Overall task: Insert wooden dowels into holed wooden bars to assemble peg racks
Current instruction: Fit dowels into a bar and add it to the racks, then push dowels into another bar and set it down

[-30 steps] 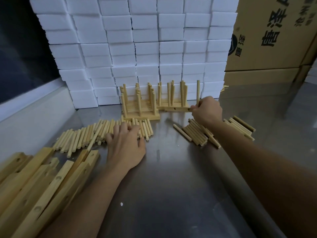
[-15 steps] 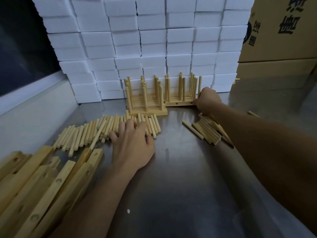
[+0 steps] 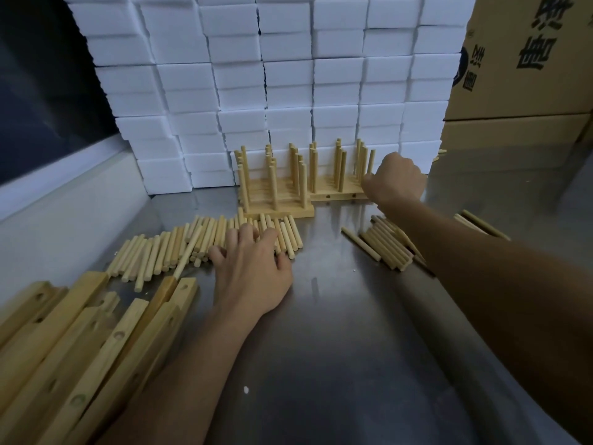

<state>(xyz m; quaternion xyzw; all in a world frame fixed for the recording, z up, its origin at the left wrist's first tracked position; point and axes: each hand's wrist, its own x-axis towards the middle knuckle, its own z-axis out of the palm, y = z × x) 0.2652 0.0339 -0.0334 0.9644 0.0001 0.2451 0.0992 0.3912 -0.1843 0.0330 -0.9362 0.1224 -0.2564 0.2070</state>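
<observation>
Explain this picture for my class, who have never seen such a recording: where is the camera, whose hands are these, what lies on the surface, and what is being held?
No machine here: a person wears a camera on the head, looking down at their own arms. On the steel table lie loose dowels, a second bundle of dowels and holed bars. Two finished racks stand against stacked white blocks, beside cardboard boxes. The left hand rests spread on the loose dowels. The right hand is curled at the end of the farther rack; what its fingers hold cannot be seen.
</observation>
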